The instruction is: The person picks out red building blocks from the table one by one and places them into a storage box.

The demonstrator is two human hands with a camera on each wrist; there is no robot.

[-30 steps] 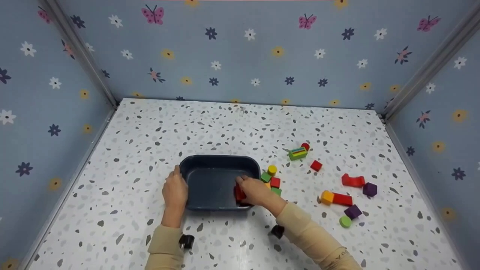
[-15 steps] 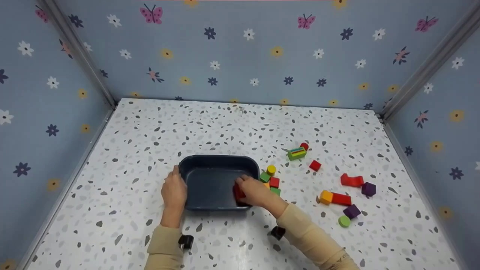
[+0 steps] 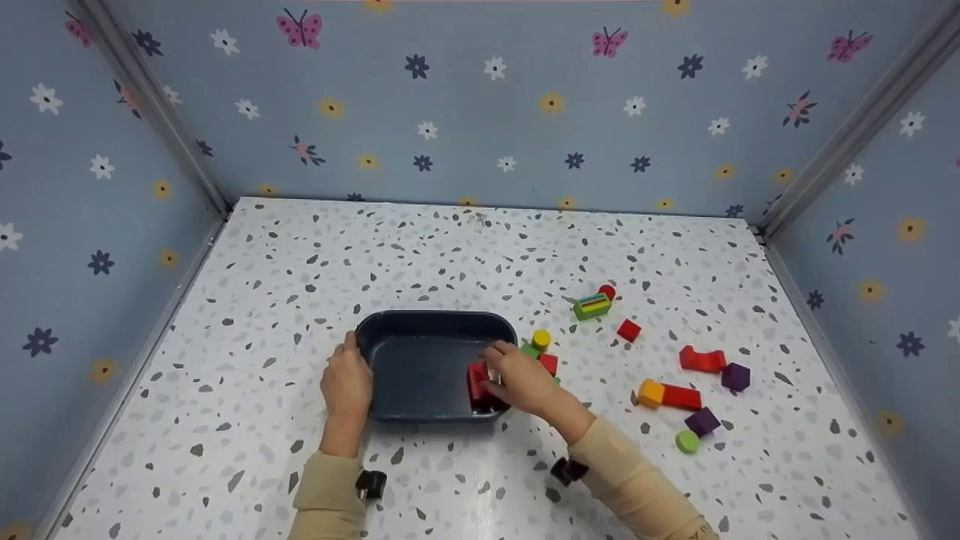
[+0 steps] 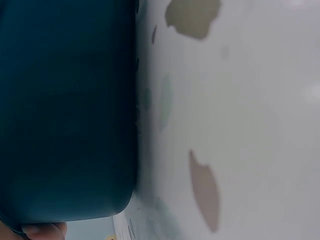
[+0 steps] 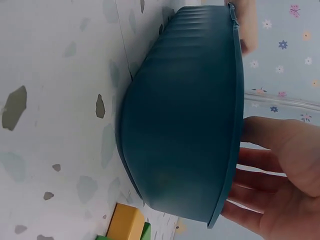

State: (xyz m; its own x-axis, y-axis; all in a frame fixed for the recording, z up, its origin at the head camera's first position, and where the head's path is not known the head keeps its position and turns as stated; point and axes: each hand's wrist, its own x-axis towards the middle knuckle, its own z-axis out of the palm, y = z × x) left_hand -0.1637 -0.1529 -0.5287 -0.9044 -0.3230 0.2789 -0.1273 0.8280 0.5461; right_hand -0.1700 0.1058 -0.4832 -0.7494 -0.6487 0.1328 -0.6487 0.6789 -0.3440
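Observation:
A dark blue plastic tub [image 3: 420, 379] rests on the speckled table in the head view. My left hand [image 3: 346, 382] grips its left rim; in the left wrist view, fingertips [image 4: 46, 231] show at the tub's edge. A red block [image 3: 478, 386] lies inside at the right end. Above that end my right hand [image 3: 525, 382] reaches over the rim, its fingers beside the red block and spread from it. The right wrist view has the right hand [image 5: 285, 175] with loosely extended fingers, partly hidden behind the tub wall.
Right of the tub stand a yellow cylinder [image 3: 541, 340], a red cube [image 3: 548, 364] and green blocks. Farther right lie a lime block [image 3: 592, 306], a red arch block [image 3: 703, 360], purple blocks [image 3: 703, 422] and an orange block [image 3: 650, 393]. Flowered walls enclose the table.
My right hand has let go of the red block in the tub and shifted slightly right, uncovering more of it. My left hand stays on the rim.

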